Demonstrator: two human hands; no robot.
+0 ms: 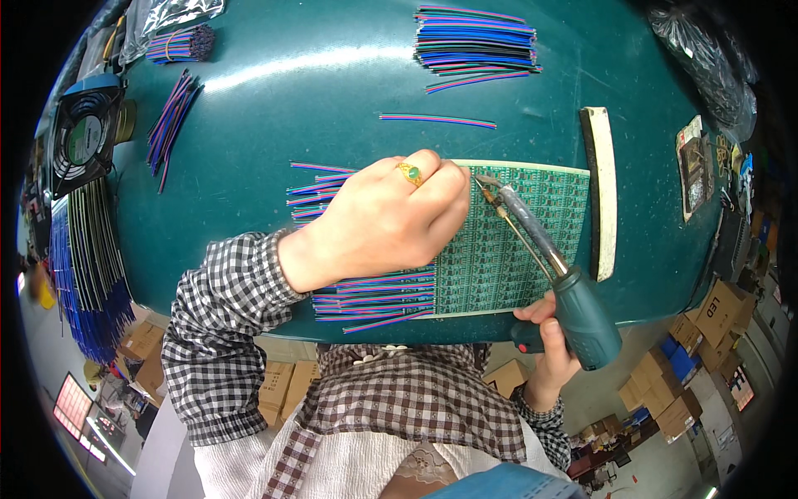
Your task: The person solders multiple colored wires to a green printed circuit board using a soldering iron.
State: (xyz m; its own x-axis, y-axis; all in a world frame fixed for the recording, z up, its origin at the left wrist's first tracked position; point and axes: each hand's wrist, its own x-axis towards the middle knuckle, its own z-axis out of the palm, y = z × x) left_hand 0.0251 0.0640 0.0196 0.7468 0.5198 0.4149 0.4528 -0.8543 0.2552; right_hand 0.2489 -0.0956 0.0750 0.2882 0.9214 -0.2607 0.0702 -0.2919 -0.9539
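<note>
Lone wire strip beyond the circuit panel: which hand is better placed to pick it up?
Probably the left hand: it is nearer the wire strip, while the right hand grips the green soldering gun. Whether the left pinches anything is unclear.

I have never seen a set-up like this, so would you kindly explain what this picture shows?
There is no robot here: a person works bare-handed. The single picture comes from a wide fisheye camera worn on the head, looking down, so straight edges bend near its rim. The right hand holds a green-handled soldering tool. The left hand is curled over the left part of a green circuit-board panel; whether it grips anything is hidden. On the green table also lie coloured wires and a black-and-white bar.
</note>
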